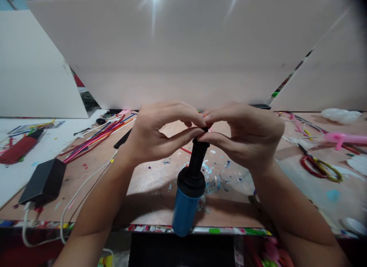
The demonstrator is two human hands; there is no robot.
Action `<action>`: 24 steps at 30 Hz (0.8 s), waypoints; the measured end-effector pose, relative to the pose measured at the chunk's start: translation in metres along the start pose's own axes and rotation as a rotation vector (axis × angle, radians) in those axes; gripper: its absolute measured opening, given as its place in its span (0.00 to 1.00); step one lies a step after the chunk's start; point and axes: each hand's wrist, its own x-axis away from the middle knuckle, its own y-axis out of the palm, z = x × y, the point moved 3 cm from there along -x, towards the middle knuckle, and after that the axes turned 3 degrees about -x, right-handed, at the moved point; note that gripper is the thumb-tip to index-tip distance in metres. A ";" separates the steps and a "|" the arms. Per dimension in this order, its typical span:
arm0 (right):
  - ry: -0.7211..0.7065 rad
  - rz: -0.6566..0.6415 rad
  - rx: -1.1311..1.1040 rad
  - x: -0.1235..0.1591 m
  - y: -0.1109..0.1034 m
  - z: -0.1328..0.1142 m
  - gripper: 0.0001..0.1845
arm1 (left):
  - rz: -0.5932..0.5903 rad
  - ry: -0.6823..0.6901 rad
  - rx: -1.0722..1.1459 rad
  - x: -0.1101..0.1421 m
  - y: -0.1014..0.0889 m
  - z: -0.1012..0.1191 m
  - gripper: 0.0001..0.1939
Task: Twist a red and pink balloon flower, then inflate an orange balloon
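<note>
A hand balloon pump [187, 209] with a blue barrel and a black upper part slants in front of me. Its black tip points away, and its blue end overhangs the table's front edge. My left hand [160, 133] is closed, thumb and fingers pinched at the tip. From the other side, my right hand [243, 133] pinches the same spot, its fingertips meeting those of the left. A tiny orange-red bit shows between the fingertips; what it belongs to is hidden. Behind the pump a thin red strip [186, 150] shows in part.
Long uninflated balloons [100, 135] lie in a bundle at the left. Nearby are a black box [44, 181] with a white cable and a red tool [21, 146]. Scissors [318, 167], a pink balloon [346, 139] and a white balloon [341, 115] lie right. White panels [177, 49] stand behind.
</note>
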 end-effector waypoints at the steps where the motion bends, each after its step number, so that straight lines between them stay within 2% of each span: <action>1: -0.001 -0.002 0.002 0.000 0.000 0.000 0.12 | -0.028 0.000 -0.033 0.000 -0.002 0.001 0.05; 5: -0.022 -0.021 -0.005 -0.001 0.001 -0.004 0.14 | -0.097 0.016 -0.111 0.001 -0.011 0.004 0.06; 10: -0.027 -0.020 -0.002 -0.001 0.002 -0.009 0.15 | -0.116 0.051 -0.162 0.000 -0.017 0.011 0.05; 15: 0.005 -0.016 -0.010 -0.002 0.002 -0.009 0.15 | -0.092 0.078 -0.216 -0.002 -0.016 0.015 0.05; 20: 0.000 -0.017 -0.059 -0.002 0.001 -0.010 0.15 | -0.120 0.112 -0.221 0.001 -0.014 0.017 0.06; 24: 0.051 -0.038 -0.043 -0.001 0.001 -0.009 0.16 | -0.146 0.093 -0.291 0.003 -0.015 0.019 0.07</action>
